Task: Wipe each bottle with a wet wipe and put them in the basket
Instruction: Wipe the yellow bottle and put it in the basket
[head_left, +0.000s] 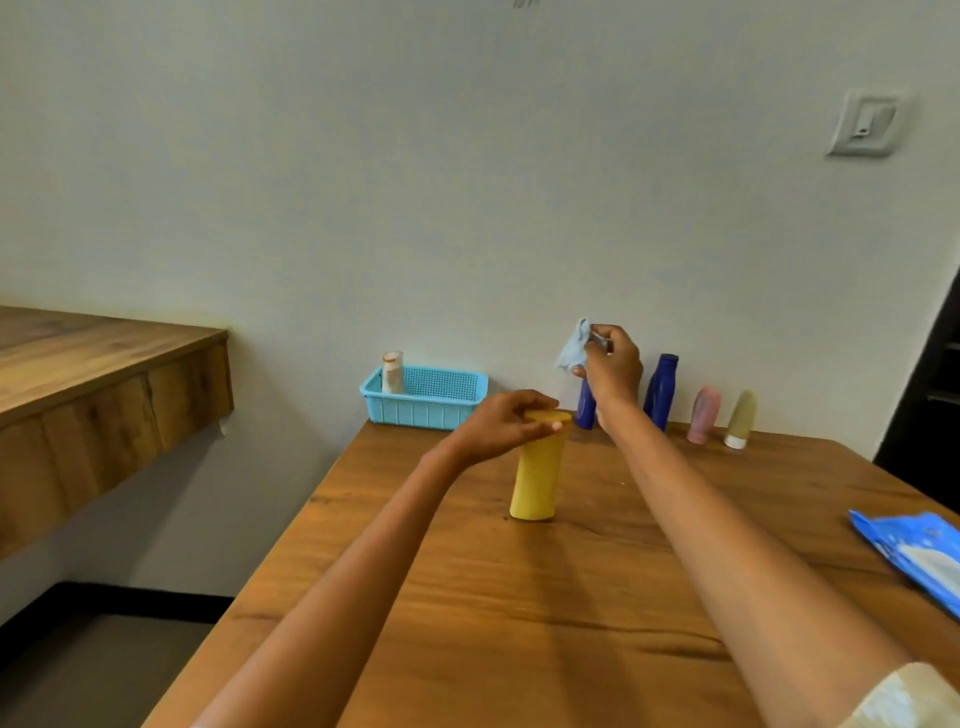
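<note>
A yellow bottle (537, 470) stands upright on the wooden surface (519, 597), and everything else can be placed from it. The left hand (506, 423) sits at the bottle's top, fingers and thumb curled round its upper rim, gripping it. The right hand (610, 371) is raised above and beyond the bottle, to its right, clear of the surface; its fingertips pinch a crumpled pale blue wet wipe (574, 348), which hangs from the pinch without touching the bottle.

Beyond the yellow bottle and to its left, at the far edge of the surface against the wall, stands one light blue basket (426, 397). One pale bottle (392, 371) with a brownish top stands upright in the basket's left end.

Beyond the yellow bottle to its right, four more bottles line the wall: a dark blue bottle (586, 410) partly hidden behind the right wrist, a taller dark blue bottle (660, 389), a pink bottle (704, 414) and a beige bottle (741, 418) standing on its white cap. That makes six bottles in all: one in the basket, one in hand, four waiting.

Well to the right of the yellow bottle, nearer the person, one blue pack of wipes (914, 553) lies flat at the edge of the surface, partly out of view.
</note>
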